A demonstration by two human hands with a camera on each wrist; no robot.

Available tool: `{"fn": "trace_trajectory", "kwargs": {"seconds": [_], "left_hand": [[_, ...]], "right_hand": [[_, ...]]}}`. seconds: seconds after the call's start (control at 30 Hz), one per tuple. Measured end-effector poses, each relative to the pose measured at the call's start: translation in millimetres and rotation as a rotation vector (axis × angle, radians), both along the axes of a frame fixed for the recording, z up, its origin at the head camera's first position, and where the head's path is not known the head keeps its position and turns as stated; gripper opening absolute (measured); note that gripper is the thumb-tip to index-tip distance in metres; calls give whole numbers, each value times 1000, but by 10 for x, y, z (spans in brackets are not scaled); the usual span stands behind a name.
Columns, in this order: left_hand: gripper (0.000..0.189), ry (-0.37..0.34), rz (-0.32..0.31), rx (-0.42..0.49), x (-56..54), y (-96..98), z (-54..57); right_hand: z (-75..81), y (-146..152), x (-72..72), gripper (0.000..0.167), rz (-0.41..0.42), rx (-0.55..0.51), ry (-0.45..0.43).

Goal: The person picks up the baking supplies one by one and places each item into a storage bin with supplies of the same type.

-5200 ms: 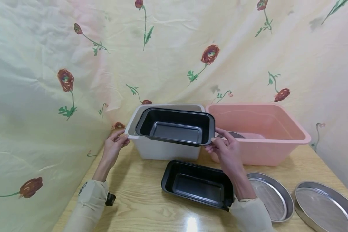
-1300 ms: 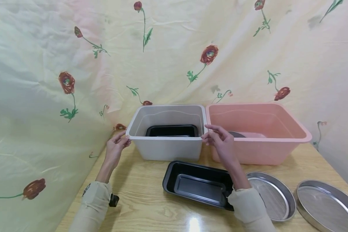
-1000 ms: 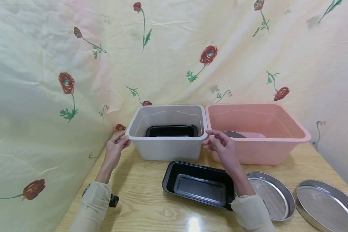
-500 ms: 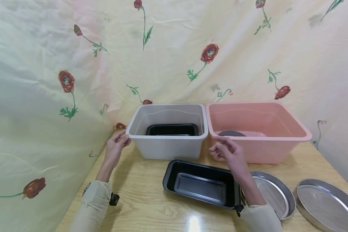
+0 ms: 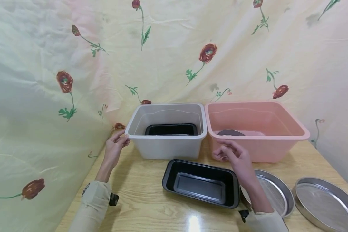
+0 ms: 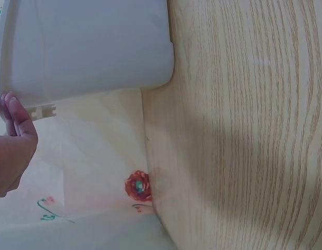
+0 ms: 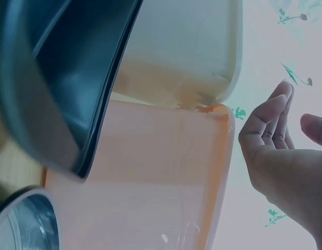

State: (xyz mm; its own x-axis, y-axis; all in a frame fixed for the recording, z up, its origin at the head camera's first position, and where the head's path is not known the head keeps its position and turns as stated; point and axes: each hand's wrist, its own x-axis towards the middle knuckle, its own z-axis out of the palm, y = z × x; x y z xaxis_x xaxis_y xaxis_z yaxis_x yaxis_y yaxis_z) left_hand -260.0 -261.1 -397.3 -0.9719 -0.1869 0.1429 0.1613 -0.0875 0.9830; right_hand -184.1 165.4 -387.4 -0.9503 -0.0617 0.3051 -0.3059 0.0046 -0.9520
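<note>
My left hand (image 5: 113, 149) pinches the left front corner of the light grey plastic bin (image 5: 166, 147); the left wrist view shows fingertips (image 6: 16, 107) at its rim. Inside that bin lies a black loaf pan (image 5: 171, 129), its lower part hidden by the front wall. My right hand (image 5: 235, 158) hovers in front of the pink bin (image 5: 266, 151), fingers loosely bent and holding nothing. Below it, a second black loaf pan (image 5: 199, 187) sits on the table. The right wrist view shows the right hand (image 7: 275, 140) apart from both bins.
Two round metal pans, the nearer (image 5: 274, 193) partly behind my right forearm and the other (image 5: 326, 203) at the right edge, lie on the wooden table (image 5: 139, 196). Another round metal piece (image 5: 231, 132) shows inside the pink bin. Flowered cloth (image 5: 174, 48) hangs behind.
One black loaf pan, held over the grey bin earlier, now lies inside it. My right hand has left that bin and moved right and toward me. My left hand stays at the rim.
</note>
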Motion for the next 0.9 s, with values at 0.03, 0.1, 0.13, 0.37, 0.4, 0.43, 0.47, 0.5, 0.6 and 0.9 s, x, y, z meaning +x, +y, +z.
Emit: {"fn": "trace_trajectory", "kwargs": {"seconds": [0.03,0.1,0.13,0.37,0.4,0.43,0.47,0.5,0.6,0.9], "left_hand": [[43,1,1,0,-1,1,0],[42,3,1,1,-4,4,-1],[42,3,2,2,-6,5,-3],[43,1,0,13,-5,-1,-6],[43,1,0,12,-4,-2,-6],[43,1,-1,10,-4,-4,-6],[43,1,-2,9,-4,-4,-5],[43,1,-2,10,-5,-5,-6],[44,1,-3,13,-6,-11,-6],[44,8,-13,26,-8,-7,-16]], "right_hand": [[-4,7,18,27,-3,10,-6],[-15,24,57,29,-7,37,-19],[-22,32,79,30,-9,53,-25],[-83,94,193,29,0,56,-20],[-95,104,208,28,1,48,-16],[-109,116,220,27,3,43,-11],[-120,127,234,26,6,32,-8],[-135,140,247,26,9,27,-6],[-171,181,284,25,10,27,-3],[-261,283,374,24,-10,-19,-10]]}}
